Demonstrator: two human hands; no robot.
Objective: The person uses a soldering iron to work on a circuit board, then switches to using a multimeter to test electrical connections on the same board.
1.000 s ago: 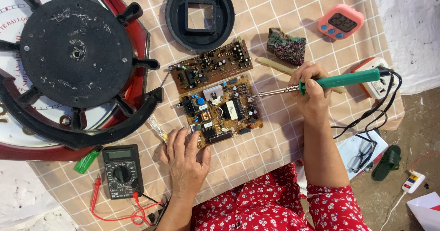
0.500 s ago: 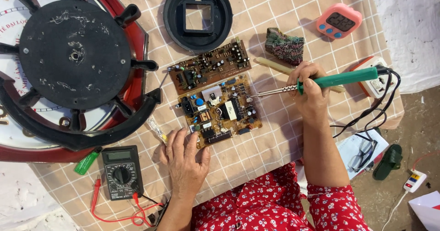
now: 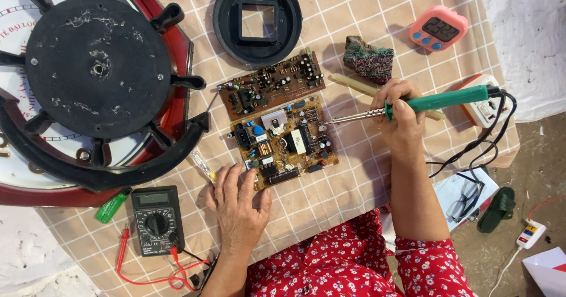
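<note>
A: What differs from half a second back?

B: Very little. The right hand (image 3: 400, 115) still grips the green-handled soldering iron (image 3: 413, 106), fingers wrapped tight round the handle, its metal tip still by the right edge of the yellow circuit board (image 3: 283, 140). The left hand (image 3: 239, 199) stays flat on the worktop (image 3: 354, 14), fingers slightly spread, fingertips touching the board's near edge. The view has shifted a touch; nothing on the cloth has moved.

A: How many boards?

B: Two. The yellow one sits mid-worktop between the hands, and a brown circuit board (image 3: 271, 84) lies just behind it, touching or nearly so.

A: And the rest, counted?

B: One black multimeter (image 3: 156, 220) left of the left hand, with red leads (image 3: 150, 273) trailing from it. One green lighter (image 3: 112, 207) beside it. One black round frame (image 3: 257, 21) with a square opening at the far side. One pink digital timer (image 3: 438, 28) far right. One knitted rag (image 3: 368, 59) and one pale stick (image 3: 359, 86) near the right hand. One white socket block (image 3: 486, 108) where the iron's black cable runs. One large wheel-shaped clock (image 3: 94, 84), face down, at the left.
</note>
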